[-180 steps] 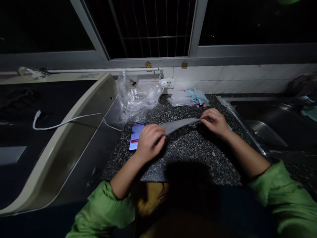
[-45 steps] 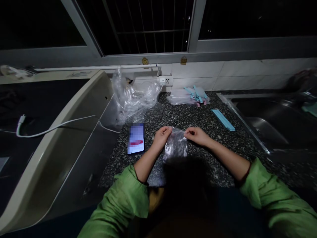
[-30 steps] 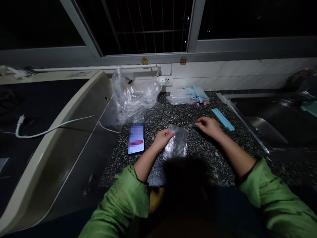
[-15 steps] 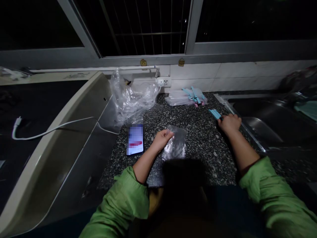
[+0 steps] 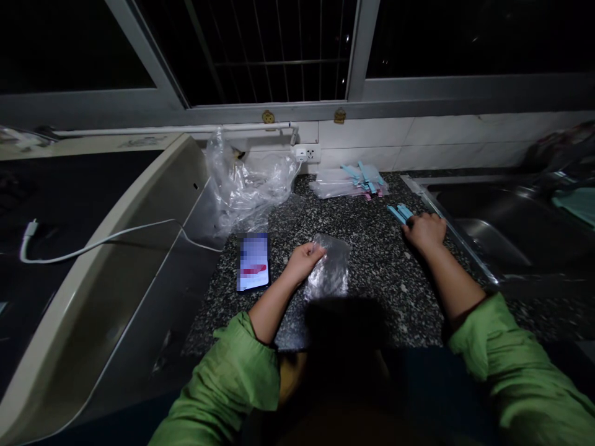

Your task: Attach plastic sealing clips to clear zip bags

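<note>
My left hand (image 5: 304, 260) pinches the left upper edge of a small clear plastic bag (image 5: 332, 263), which lies flat on the speckled dark countertop. Farther right, close to the sink, my right hand (image 5: 425, 232) is closed at the near ends of a few light-blue strips (image 5: 403, 214). Their far ends stick out beyond my fingers, slightly fanned; the fingertips themselves are hidden under the hand. At the back of the counter, filled clear bags (image 5: 337, 184) are piled, with several light-blue strips and some pink pieces among them.
A lit phone (image 5: 253, 263) lies left of my left hand. Behind it is a large crumpled clear plastic bag (image 5: 251, 186). A white charging cable (image 5: 116, 235) runs across the left side. A wall socket (image 5: 310, 153) is at the back, and a metal sink (image 5: 488, 229) on the right.
My right hand has shifted slightly left, and the light-blue strips under it have moved a little left and spread apart. My left hand and the small bag have stayed in place.
</note>
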A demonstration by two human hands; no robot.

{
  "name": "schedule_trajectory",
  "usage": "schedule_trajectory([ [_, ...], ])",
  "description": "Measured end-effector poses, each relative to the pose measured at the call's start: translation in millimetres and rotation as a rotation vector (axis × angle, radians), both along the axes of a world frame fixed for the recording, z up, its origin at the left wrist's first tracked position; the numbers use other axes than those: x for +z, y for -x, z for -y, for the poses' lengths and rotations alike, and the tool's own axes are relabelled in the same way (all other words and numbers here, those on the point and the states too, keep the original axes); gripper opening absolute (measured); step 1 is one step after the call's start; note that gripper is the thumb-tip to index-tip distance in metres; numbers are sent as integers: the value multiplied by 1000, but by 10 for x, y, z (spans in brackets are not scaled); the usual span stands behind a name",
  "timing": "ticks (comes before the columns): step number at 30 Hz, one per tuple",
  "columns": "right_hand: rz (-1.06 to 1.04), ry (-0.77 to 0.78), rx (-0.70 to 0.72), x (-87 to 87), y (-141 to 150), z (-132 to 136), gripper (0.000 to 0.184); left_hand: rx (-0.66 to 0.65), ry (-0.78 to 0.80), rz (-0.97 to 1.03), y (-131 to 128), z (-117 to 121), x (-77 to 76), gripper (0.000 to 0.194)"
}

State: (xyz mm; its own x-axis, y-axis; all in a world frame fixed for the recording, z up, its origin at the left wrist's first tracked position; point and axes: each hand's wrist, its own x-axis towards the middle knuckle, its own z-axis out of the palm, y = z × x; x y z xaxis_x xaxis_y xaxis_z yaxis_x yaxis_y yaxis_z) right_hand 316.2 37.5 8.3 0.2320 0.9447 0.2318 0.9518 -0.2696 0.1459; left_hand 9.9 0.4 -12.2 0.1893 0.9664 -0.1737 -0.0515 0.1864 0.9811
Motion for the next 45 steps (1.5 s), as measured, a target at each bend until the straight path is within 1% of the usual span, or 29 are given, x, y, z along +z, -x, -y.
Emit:
schedule_trajectory([
  [5,10,51,-39,17,40,-4,37,-13,-3,-17,2,3,13,37],
  [8,-9,80,-34,33,73,0,37,-19,-3,-5,-2,-1,12,36],
  [15,-59,50,-4,57,178,16,36,-11,-6,-13,-6,-7,-1,34],
  [21,-115,-15,98,41,317,38,34,-2,6,8,-16,4,25,34],
  [28,-169,-23,220,56,506,120,32,-10,44,40,-18,14,41,32],
  [37,-219,-61,328,27,655,184,29,7,26,60,-22,-5,20,30],
  [45,-269,-212,557,-72,780,261,26,23,22,115,-16,-34,-31,28],
])
